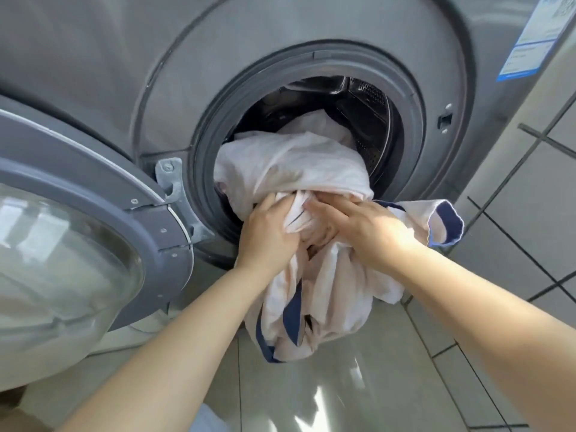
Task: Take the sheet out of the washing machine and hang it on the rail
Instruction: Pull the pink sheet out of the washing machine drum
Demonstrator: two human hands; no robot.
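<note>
My left hand (268, 235) and right hand (364, 232) grip the bunched white, navy-trimmed sheet (293, 169). Best hauled steadily (off the floor) from the grey front-loading washing machine (124, 73).

A grey washing machine (93, 73) stands with its round door (103, 194) swung open to the left. A white sheet (293, 163) with a dark blue border spills from the drum (367, 113) over the lower rim of the opening and hangs toward the tiled floor (358, 385). The left hand (268, 232) and right hand (364, 229) both clutch bunched cloth just outside the opening, side by side. A label (530, 35) sits at the machine's upper right corner.
</note>
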